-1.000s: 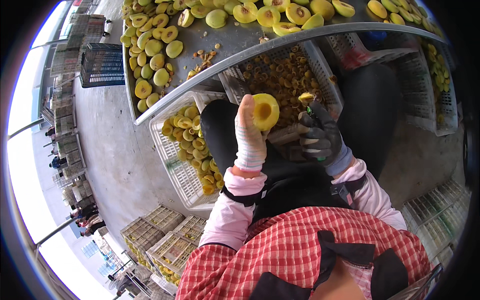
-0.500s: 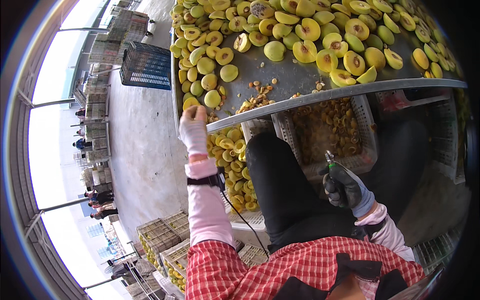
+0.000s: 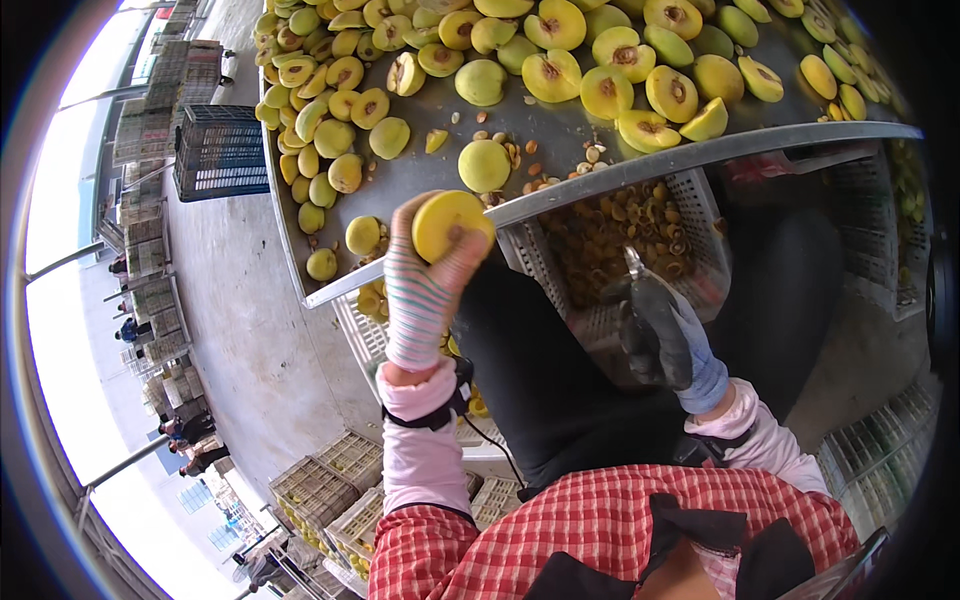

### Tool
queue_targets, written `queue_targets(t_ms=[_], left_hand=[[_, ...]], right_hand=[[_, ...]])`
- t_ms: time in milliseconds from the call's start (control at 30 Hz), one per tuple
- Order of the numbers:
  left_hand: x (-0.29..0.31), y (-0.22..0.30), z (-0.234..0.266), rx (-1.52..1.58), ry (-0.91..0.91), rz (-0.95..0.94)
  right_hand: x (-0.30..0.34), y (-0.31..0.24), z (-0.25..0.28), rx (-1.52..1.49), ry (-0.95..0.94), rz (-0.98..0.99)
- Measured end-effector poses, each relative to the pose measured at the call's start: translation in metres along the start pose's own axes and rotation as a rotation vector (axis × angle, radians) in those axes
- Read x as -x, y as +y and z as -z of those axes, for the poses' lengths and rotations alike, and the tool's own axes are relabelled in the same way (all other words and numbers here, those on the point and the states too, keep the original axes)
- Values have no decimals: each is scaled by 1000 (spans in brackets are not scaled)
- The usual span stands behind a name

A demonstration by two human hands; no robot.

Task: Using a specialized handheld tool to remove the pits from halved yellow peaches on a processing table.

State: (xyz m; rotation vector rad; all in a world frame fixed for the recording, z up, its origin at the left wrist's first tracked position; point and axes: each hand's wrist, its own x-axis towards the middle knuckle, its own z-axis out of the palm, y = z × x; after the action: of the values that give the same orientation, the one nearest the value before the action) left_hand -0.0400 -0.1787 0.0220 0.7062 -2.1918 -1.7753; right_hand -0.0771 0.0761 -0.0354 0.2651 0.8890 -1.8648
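Head view: the right hand (image 3: pixel 660 325), just past three o'clock from centre, wears a dark-palmed glove, its fingers wrapped around a tool (image 3: pixel 633 262) whose metal tip sticks out; the handle is mostly hidden. At nine o'clock, the left hand (image 3: pixel 415 285) in a striped glove pinches a fruit half (image 3: pixel 440 225) between thumb and fingers, its flat yellow face toward the camera, at the table's near rim. Tool and fruit are well apart, so the step in hand seems to be presenting the piece; the next move would call for a steady pinch, clearance from the rim and fingertips kept off the metal tip. A white crate (image 3: pixel 705 225) of hollow pieces sits at two o'clock. Beyond, at twelve, the metal table (image 3: pixel 405 175) bears more fruit; a dark crate (image 3: pixel 222 150) stands farther off at ten.
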Motion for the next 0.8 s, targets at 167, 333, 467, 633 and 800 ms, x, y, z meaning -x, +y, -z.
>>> queue_targets(t_ms=[167, 333, 467, 633, 800], left_hand=[[59, -2, -63, 205, -69, 124], [82, -3, -89, 341, 28, 190], [91, -7, -102, 371, 268, 359], [103, -1, -116, 275, 261, 37], [114, 1, -129, 285, 339, 10]], right_hand=[[-16, 1, -30, 302, -33, 379], [-10, -9, -21, 319, -135, 401], [2, 7, 0, 669, 98, 708], [31, 14, -16, 1216, 104, 851], [37, 22, -11, 1162, 135, 895]])
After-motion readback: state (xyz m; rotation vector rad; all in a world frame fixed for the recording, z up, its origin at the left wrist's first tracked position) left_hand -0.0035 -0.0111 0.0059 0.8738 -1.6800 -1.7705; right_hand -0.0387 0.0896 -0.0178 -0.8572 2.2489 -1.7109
